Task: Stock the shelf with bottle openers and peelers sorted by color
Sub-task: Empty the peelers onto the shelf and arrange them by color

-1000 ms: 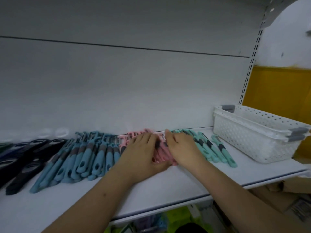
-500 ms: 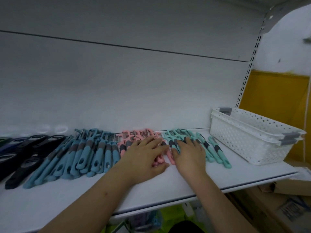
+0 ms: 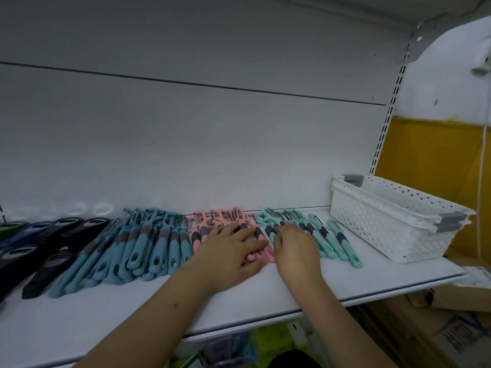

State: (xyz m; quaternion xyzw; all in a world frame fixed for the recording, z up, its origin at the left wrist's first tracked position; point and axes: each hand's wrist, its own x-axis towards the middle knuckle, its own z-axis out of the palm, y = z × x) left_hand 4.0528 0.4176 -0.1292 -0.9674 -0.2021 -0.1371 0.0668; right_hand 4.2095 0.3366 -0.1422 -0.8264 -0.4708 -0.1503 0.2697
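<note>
- Grip, left hand: fingers straight and spread, palm down, lying flat on the pink peelers; nothing is pinched or curled round.
- Grip, right hand: fingers loosely extended, palm down, fingertips on the near handles of the teal peelers, thumb side beside the rightmost pink handles; holds nothing.
- Change vs 0.5 s ago: right hand has shifted slightly right, onto the teal group; left hand stays pressed on the pink group. One second ago both hands met over the pink group; now a small gap separates them.
- Row order on the shelf, left to right: black bottle openers, blue peelers, pink peelers, teal peelers. Groups lie side by side, handles toward the front edge, heads toward the back panel.
- Far-left edge: a dark blue and a green item, too cut off to identify.
- White perforated basket with grey handles sits at the right end of the shelf, apart from the teal group.
- Cardboard boxes visible below the shelf, right.
</note>
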